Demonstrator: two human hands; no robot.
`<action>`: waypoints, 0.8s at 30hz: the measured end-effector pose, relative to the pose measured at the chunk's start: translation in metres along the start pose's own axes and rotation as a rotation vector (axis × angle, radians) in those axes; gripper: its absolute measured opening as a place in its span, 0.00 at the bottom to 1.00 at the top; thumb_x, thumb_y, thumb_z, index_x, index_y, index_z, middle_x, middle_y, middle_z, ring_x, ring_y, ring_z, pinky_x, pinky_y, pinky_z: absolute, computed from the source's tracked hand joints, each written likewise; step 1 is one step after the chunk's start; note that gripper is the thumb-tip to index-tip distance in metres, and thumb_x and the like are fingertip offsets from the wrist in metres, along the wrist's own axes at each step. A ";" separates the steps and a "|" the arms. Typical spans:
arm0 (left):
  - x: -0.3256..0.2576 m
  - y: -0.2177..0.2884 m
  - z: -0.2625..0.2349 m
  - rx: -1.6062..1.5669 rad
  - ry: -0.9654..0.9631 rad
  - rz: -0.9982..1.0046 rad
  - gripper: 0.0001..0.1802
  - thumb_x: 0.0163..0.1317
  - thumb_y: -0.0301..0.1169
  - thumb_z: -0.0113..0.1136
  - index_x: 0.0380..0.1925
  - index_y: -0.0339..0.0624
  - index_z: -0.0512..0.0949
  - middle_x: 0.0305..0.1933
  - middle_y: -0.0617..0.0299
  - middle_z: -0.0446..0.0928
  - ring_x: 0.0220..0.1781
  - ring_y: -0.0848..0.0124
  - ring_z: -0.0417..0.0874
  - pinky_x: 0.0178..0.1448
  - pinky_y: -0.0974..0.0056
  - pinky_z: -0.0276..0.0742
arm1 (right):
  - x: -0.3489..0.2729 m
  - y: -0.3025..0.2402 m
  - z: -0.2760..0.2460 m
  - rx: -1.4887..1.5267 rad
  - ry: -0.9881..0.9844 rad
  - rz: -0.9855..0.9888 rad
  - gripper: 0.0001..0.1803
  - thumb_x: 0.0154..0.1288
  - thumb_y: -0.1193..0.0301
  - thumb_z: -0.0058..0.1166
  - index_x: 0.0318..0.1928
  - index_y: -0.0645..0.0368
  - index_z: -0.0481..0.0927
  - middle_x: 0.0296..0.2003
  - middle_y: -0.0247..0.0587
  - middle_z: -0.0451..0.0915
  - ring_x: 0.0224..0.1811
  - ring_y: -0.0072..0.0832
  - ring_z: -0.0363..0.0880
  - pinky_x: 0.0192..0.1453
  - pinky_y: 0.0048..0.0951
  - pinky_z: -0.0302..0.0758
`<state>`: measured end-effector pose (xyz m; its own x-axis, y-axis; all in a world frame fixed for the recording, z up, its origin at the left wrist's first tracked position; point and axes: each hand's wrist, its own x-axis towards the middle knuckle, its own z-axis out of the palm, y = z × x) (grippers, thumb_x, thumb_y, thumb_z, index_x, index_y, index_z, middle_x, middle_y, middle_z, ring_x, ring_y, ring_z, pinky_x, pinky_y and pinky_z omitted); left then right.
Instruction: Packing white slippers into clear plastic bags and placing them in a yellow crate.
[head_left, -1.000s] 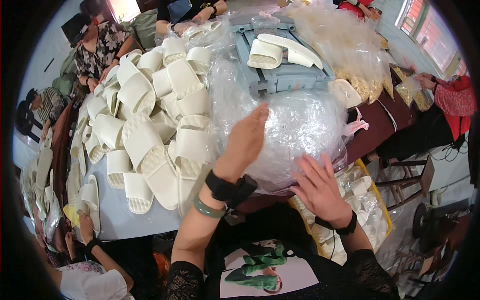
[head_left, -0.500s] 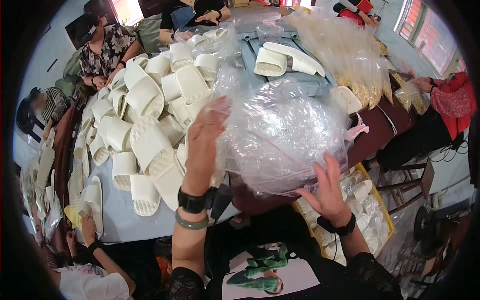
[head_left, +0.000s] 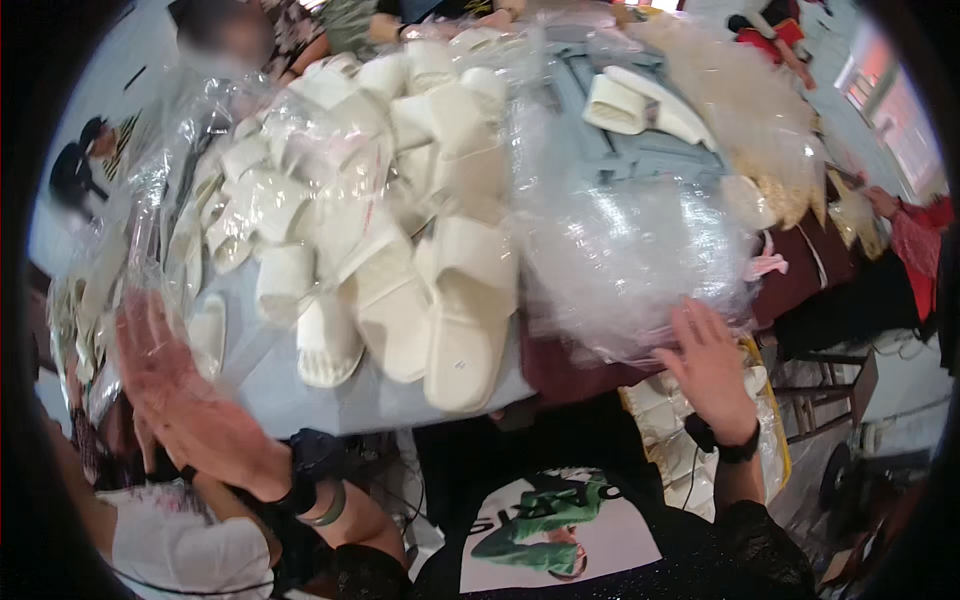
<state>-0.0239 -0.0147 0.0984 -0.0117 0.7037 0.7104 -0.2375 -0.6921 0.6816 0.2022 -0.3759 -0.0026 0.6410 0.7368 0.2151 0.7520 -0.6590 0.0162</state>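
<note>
L hand (head_left: pixel 185 400) low at the L side of the view, palm turned up toward the camera, fingers (head_left: pixel 140 320) spread apart and blurred; a clear plastic sheet (head_left: pixel 200 170) runs up from those fingers and drapes over the pile beyond. Can't tell whether the fingers pinch the film or just lie under it. Dark watch and green bangle (head_left: pixel 325 505) on that wrist.

R hand (head_left: pixel 712 370) back toward the camera, fingers (head_left: pixel 690 320) apart and straight, tips touching the lower edge of a big crumpled clear plastic bag (head_left: pixel 620 250) that bulges just beyond them. Not clamped on it, more pressed against the film. Dark band on the R wrist.

Between the two hands, just past fingertip level: white slippers (head_left: pixel 460 310) lying on the grey tabletop (head_left: pixel 330 400), nearest pair with toes toward the table edge, more of them heaped further out from the L fingers, partly under the sheet. Below the R fingers, near the table edge, a yellow-rimmed bag or box (head_left: pixel 770 450) w/ more pale pieces in it.

Further beyond the R fingers: grey-blue crate (head_left: pixel 640 155) w/ a white slipper (head_left: pixel 625 105) on top, and to its R a heap of yellowish bagged goods (head_left: pixel 740 110). Far R, another person's red sleeve (head_left: pixel 920 240). Far L and top, other ppl seated along the table, blurred.
</note>
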 end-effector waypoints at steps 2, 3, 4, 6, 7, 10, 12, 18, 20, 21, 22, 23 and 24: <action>-0.007 -0.017 -0.018 0.163 -0.035 -0.036 0.28 0.75 0.40 0.31 0.66 0.30 0.58 0.69 0.46 0.62 0.70 0.56 0.63 0.74 0.54 0.54 | -0.005 -0.022 -0.038 0.115 0.183 -0.011 0.23 0.57 0.71 0.61 0.52 0.67 0.73 0.54 0.54 0.73 0.55 0.51 0.72 0.56 0.43 0.72; -0.014 -0.028 -0.030 0.563 -0.195 0.035 0.26 0.75 0.36 0.33 0.65 0.29 0.61 0.68 0.46 0.64 0.69 0.61 0.64 0.74 0.58 0.55 | -0.012 -0.033 -0.050 0.232 0.204 -0.059 0.22 0.56 0.73 0.61 0.51 0.67 0.74 0.52 0.54 0.74 0.54 0.50 0.73 0.55 0.42 0.72; -0.027 -0.033 -0.020 0.342 -0.141 -0.048 0.24 0.74 0.33 0.36 0.63 0.28 0.65 0.67 0.48 0.66 0.68 0.63 0.66 0.74 0.59 0.55 | -0.016 -0.045 -0.055 0.348 0.220 -0.101 0.21 0.55 0.75 0.62 0.50 0.67 0.74 0.51 0.53 0.74 0.53 0.49 0.74 0.54 0.42 0.73; -0.050 -0.047 -0.018 0.260 -0.158 -0.057 0.23 0.74 0.31 0.36 0.63 0.27 0.64 0.67 0.50 0.65 0.69 0.62 0.64 0.74 0.59 0.54 | -0.001 -0.080 -0.057 0.759 -0.062 -0.326 0.22 0.56 0.76 0.61 0.51 0.66 0.74 0.52 0.54 0.74 0.54 0.49 0.74 0.54 0.41 0.74; -0.063 -0.051 -0.020 0.297 -0.177 -0.094 0.23 0.74 0.31 0.35 0.63 0.28 0.64 0.67 0.49 0.65 0.70 0.62 0.63 0.74 0.60 0.53 | 0.011 -0.101 -0.040 0.770 -0.124 -0.370 0.24 0.57 0.73 0.61 0.54 0.67 0.71 0.54 0.56 0.72 0.56 0.51 0.71 0.57 0.42 0.72; -0.085 -0.058 -0.020 0.206 -0.201 -0.145 0.23 0.73 0.30 0.34 0.63 0.28 0.65 0.68 0.49 0.64 0.71 0.61 0.61 0.74 0.60 0.50 | 0.046 -0.141 0.021 0.599 -0.076 -0.414 0.35 0.64 0.59 0.56 0.61 0.73 0.61 0.59 0.62 0.66 0.63 0.56 0.63 0.66 0.45 0.63; -0.088 -0.059 -0.025 0.296 -0.222 -0.117 0.23 0.72 0.29 0.35 0.62 0.29 0.66 0.68 0.49 0.64 0.71 0.60 0.61 0.74 0.59 0.49 | 0.084 -0.154 0.052 0.406 0.062 -0.366 0.40 0.64 0.54 0.54 0.63 0.75 0.57 0.61 0.65 0.62 0.67 0.58 0.56 0.69 0.45 0.58; -0.080 -0.083 -0.074 0.405 -0.146 -0.197 0.27 0.74 0.39 0.32 0.62 0.31 0.66 0.69 0.50 0.63 0.71 0.58 0.60 0.74 0.56 0.50 | 0.163 -0.201 0.090 0.703 -0.184 -0.203 0.22 0.65 0.60 0.49 0.50 0.68 0.73 0.34 0.59 0.77 0.37 0.48 0.78 0.41 0.47 0.73; -0.067 -0.075 -0.051 0.219 -0.029 -0.368 0.26 0.74 0.37 0.31 0.63 0.32 0.66 0.70 0.52 0.61 0.72 0.59 0.60 0.74 0.57 0.51 | 0.171 -0.202 0.102 0.629 0.000 -0.149 0.18 0.63 0.63 0.49 0.44 0.66 0.76 0.31 0.58 0.77 0.35 0.46 0.78 0.39 0.46 0.73; -0.064 -0.081 -0.045 0.191 -0.044 -0.361 0.26 0.74 0.37 0.31 0.63 0.32 0.66 0.70 0.52 0.61 0.72 0.59 0.60 0.74 0.57 0.51 | 0.173 -0.199 0.104 0.574 0.154 -0.120 0.13 0.61 0.66 0.49 0.38 0.64 0.79 0.28 0.57 0.77 0.33 0.45 0.78 0.37 0.44 0.73; -0.062 -0.087 -0.041 0.187 -0.056 -0.355 0.26 0.74 0.37 0.31 0.63 0.32 0.66 0.71 0.52 0.61 0.72 0.59 0.59 0.73 0.57 0.51 | 0.176 -0.196 0.097 0.563 0.172 -0.117 0.13 0.61 0.66 0.49 0.38 0.64 0.79 0.28 0.57 0.77 0.33 0.45 0.78 0.37 0.44 0.73; -0.061 -0.092 -0.040 0.187 -0.068 -0.351 0.26 0.74 0.37 0.32 0.63 0.31 0.66 0.71 0.52 0.60 0.72 0.59 0.59 0.73 0.58 0.51 | 0.179 -0.195 0.092 0.529 0.221 -0.201 0.13 0.59 0.66 0.50 0.34 0.64 0.80 0.26 0.58 0.77 0.32 0.46 0.78 0.37 0.44 0.73; -0.060 -0.097 -0.041 0.175 -0.069 -0.346 0.26 0.74 0.37 0.32 0.63 0.31 0.66 0.71 0.52 0.60 0.72 0.59 0.59 0.73 0.58 0.51 | 0.180 -0.195 0.087 0.495 0.265 -0.285 0.13 0.57 0.66 0.51 0.30 0.64 0.80 0.24 0.60 0.77 0.31 0.46 0.78 0.37 0.44 0.73</action>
<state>-0.0397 0.0164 -0.0172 0.1072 0.8920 0.4392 -0.0463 -0.4368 0.8984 0.1848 -0.1016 -0.0520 0.3929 0.7687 0.5047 0.9104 -0.2478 -0.3314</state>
